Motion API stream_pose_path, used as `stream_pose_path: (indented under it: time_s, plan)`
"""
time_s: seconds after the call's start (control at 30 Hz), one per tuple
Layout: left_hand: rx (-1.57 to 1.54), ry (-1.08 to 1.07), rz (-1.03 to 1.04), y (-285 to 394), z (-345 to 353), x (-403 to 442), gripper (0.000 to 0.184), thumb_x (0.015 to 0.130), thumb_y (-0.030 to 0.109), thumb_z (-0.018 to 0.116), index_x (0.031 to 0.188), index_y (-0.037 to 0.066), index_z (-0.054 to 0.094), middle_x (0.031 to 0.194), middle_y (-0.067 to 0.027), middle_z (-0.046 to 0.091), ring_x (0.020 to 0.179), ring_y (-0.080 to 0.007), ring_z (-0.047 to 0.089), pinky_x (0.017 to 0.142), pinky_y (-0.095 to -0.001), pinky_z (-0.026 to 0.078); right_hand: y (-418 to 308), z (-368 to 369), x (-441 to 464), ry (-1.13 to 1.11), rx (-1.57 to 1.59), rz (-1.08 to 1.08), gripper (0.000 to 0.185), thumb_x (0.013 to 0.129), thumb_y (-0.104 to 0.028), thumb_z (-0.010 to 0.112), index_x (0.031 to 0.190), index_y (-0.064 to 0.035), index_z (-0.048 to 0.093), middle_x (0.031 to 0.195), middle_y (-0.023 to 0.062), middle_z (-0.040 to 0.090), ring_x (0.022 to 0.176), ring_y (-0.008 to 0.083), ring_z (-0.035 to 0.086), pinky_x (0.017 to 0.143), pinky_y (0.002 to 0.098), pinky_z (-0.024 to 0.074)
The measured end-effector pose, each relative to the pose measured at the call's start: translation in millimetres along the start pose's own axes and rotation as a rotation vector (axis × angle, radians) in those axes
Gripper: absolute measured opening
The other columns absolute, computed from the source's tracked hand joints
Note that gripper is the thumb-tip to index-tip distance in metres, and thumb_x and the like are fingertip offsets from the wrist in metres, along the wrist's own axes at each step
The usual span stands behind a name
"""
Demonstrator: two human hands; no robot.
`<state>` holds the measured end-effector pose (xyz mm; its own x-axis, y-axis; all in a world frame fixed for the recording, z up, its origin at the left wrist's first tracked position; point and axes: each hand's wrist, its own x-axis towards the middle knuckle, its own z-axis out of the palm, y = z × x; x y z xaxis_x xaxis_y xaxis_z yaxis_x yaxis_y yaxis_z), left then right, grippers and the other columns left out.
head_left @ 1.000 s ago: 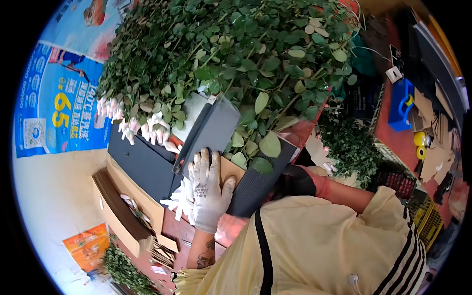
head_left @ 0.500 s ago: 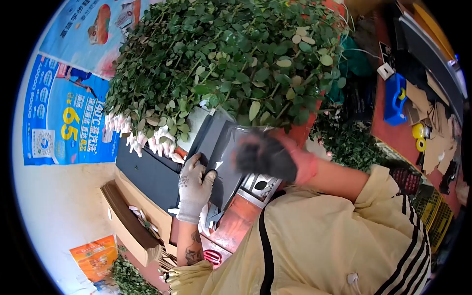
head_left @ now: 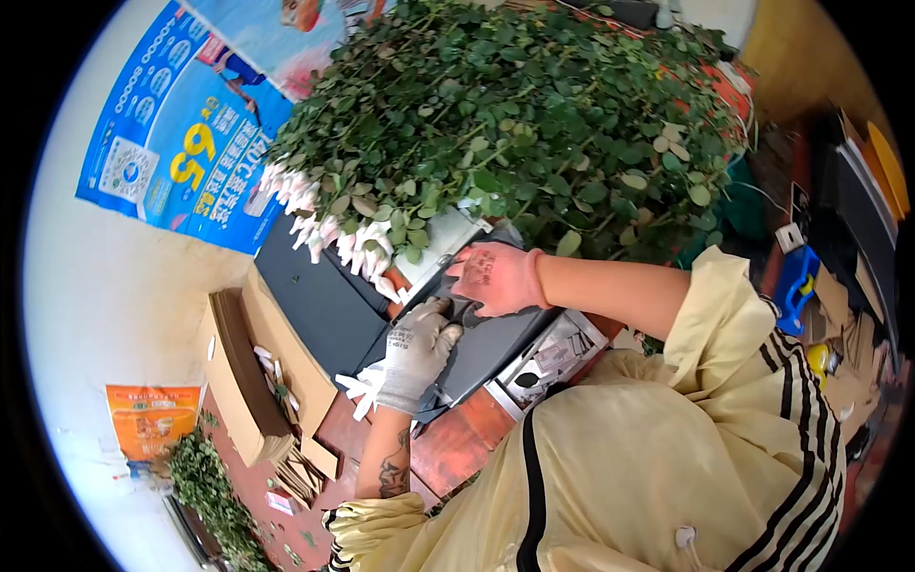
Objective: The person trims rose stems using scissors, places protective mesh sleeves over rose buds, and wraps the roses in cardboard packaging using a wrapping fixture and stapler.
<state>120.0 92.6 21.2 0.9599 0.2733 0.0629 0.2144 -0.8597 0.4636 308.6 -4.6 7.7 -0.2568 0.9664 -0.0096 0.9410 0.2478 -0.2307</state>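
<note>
Two gloved hands meet over dark grey sheets (head_left: 491, 351) lying in front of a big heap of leafy stems (head_left: 515, 133). My left hand (head_left: 416, 351), in a whitish glove, has its fingers curled at the upper left edge of the sheets. My right hand (head_left: 496, 278), in a pink glove with dark fingers, is bent over the top edge of the sheets, its fingertips close to the left hand. White foam-wrapped blooms (head_left: 362, 250) stick out at the left of the heap. A white paper or foam piece (head_left: 360, 391) lies beside my left wrist.
Dark flat sheets (head_left: 319, 296) lie at the left, beside a cardboard box (head_left: 238, 381). A metal device (head_left: 548, 367) sits below my right forearm. More leafy stems (head_left: 205, 486) are at lower left. A blue tool (head_left: 796, 286) and cardboard scraps (head_left: 839, 381) are at right.
My right hand has moved from over the near side of the sheets up to their top edge, near my left hand. The brown cardboard under my left hand is gone from view. The camera view has turned.
</note>
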Motion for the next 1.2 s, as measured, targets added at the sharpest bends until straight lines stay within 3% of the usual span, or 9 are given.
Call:
stream_pose_path:
  time_s: [0.23, 0.4, 0.53, 0.6, 0.7, 0.83, 0.9, 1.0, 1.2]
  plan:
    - [0.179, -0.027, -0.025, 1, -2, -13, 0.029, 0.081, 0.025, 0.063, 0.087, -0.003, 0.06, 0.125, -0.0223, 0.052, 0.118, -0.0393, 0.046, 0.099, -0.0439, 0.037, 9, 14, -2, 0.091, -0.039, -0.037, 0.043, 0.075, -0.039, 0.063, 0.104, -0.0084, 0.056, 0.119, 0.013, 0.057, 0.11, 0.0284, 0.053, 0.095, 0.0391, 0.0386]
    - [-0.034, -0.024, -0.133, 5, -9, -5, 0.025, 0.079, 0.018, 0.064, 0.093, -0.002, 0.061, 0.104, -0.0213, 0.061, 0.101, -0.0366, 0.057, 0.086, -0.0414, 0.046, 4, -24, 8, -0.174, -0.101, 0.048, 0.038, 0.078, -0.039, 0.059, 0.1, -0.0082, 0.054, 0.103, 0.0103, 0.061, 0.096, 0.0249, 0.058, 0.083, 0.0369, 0.0438]
    - [-0.111, 0.0, -0.146, 4, -9, -1, 0.025, 0.078, 0.017, 0.064, 0.094, -0.002, 0.061, 0.091, -0.0197, 0.063, 0.089, -0.036, 0.06, 0.079, -0.0429, 0.047, 9, -6, 9, -0.122, -0.082, 0.063, 0.035, 0.08, -0.039, 0.056, 0.096, -0.0079, 0.051, 0.093, 0.0094, 0.059, 0.088, 0.0231, 0.057, 0.08, 0.0361, 0.0427]
    - [-0.105, 0.084, -0.169, 2, -4, -4, 0.026, 0.075, 0.018, 0.066, 0.093, 0.0, 0.062, 0.088, -0.0172, 0.063, 0.083, -0.036, 0.059, 0.074, -0.0438, 0.046, 2, 19, 8, 0.261, -0.274, 0.005, 0.034, 0.081, -0.04, 0.054, 0.09, -0.0077, 0.05, 0.09, 0.0082, 0.056, 0.087, 0.0228, 0.055, 0.081, 0.0361, 0.0411]
    - [0.039, 0.184, -0.063, 4, -7, 0, 0.02, 0.07, 0.023, 0.068, 0.073, 0.004, 0.06, 0.089, -0.0111, 0.062, 0.088, -0.0325, 0.056, 0.079, -0.0398, 0.042, -48, -20, 2, 0.18, -0.158, 0.022, 0.032, 0.08, -0.039, 0.057, 0.084, -0.0085, 0.051, 0.089, 0.0071, 0.056, 0.087, 0.0237, 0.055, 0.082, 0.036, 0.0412]
    - [0.273, 0.471, -0.141, -22, -12, -29, 0.015, 0.069, 0.018, 0.069, 0.077, 0.008, 0.061, 0.093, -0.0069, 0.063, 0.087, -0.029, 0.057, 0.075, -0.0388, 0.042, -38, 7, 29, 0.065, 0.029, 0.105, 0.032, 0.077, -0.039, 0.06, 0.083, -0.0081, 0.055, 0.085, 0.0078, 0.059, 0.085, 0.0258, 0.058, 0.078, 0.0377, 0.0444]
    - [0.279, 0.364, -0.342, -38, 0, -81, 0.028, 0.067, 0.019, 0.069, 0.092, 0.008, 0.062, 0.096, -0.0087, 0.062, 0.091, -0.0285, 0.057, 0.079, -0.0388, 0.043, -35, -8, 40, -0.162, 0.203, 0.204, 0.032, 0.073, -0.039, 0.064, 0.083, -0.0085, 0.06, 0.084, 0.0087, 0.064, 0.086, 0.0273, 0.062, 0.075, 0.0391, 0.0474]
    - [0.308, -0.262, -0.616, -47, 40, -130, 0.07, 0.063, 0.02, 0.071, 0.128, 0.009, 0.046, 0.118, -0.0141, 0.053, 0.113, -0.0308, 0.049, 0.096, -0.0433, 0.038, -33, -14, 44, -0.151, 0.205, 0.246, 0.031, 0.071, -0.038, 0.067, 0.084, -0.0093, 0.064, 0.088, 0.0112, 0.066, 0.089, 0.0272, 0.063, 0.077, 0.039, 0.0486]
    - [0.308, -0.16, -0.557, -46, 77, -130, 0.065, 0.064, 0.012, 0.066, 0.126, 0.011, 0.047, 0.121, -0.0118, 0.05, 0.122, -0.03, 0.042, 0.099, -0.0447, 0.035, -37, -4, 38, -0.066, 0.183, 0.23, 0.037, 0.072, -0.04, 0.067, 0.09, -0.009, 0.063, 0.092, 0.0099, 0.065, 0.093, 0.0271, 0.06, 0.083, 0.0406, 0.0455]
